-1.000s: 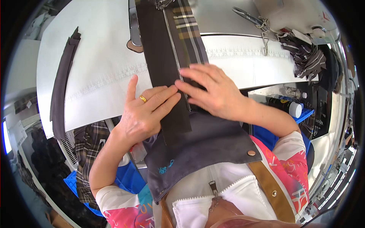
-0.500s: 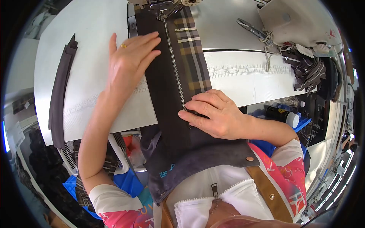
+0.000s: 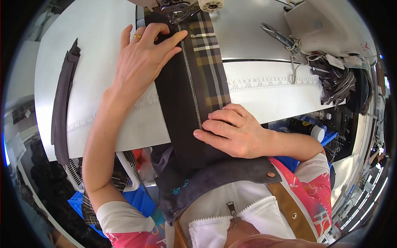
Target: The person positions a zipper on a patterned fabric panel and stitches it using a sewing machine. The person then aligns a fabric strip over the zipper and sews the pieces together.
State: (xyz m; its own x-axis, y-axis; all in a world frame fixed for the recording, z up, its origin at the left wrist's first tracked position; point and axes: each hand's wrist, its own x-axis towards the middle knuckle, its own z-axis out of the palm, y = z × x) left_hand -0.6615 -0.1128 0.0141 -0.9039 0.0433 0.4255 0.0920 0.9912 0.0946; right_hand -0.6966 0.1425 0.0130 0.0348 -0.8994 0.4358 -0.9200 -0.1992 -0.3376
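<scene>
A long metal zipper (image 3: 191, 84) runs down a strip of black cloth (image 3: 171, 95), with brown plaid cloth (image 3: 211, 62) along its right side. Its upper end lies under the presser foot of a sewing machine (image 3: 175, 16). My left hand (image 3: 142, 56), wearing a ring, rests on the black cloth just below the foot. Its fingers are spread, the index fingertip touching the zipper. Near the zipper's lower end, my right hand (image 3: 235, 130) has its fingers bent over the cloth, thumb and index closed at the zipper. The cloth under that palm is hidden.
Folded dark strips (image 3: 64, 103) lie on the table's left. Scissors (image 3: 278, 35) tied with a cord lie at the upper right, near a bundle of dark zippered pieces (image 3: 333, 80). A printed ruler (image 3: 264, 82) crosses the white table. A white-capped bottle (image 3: 316, 132) stands lower right.
My left hand has moved up and right toward the presser foot, its index finger now on the zipper and another finger bent. My right hand stays near the zipper's lower end.
</scene>
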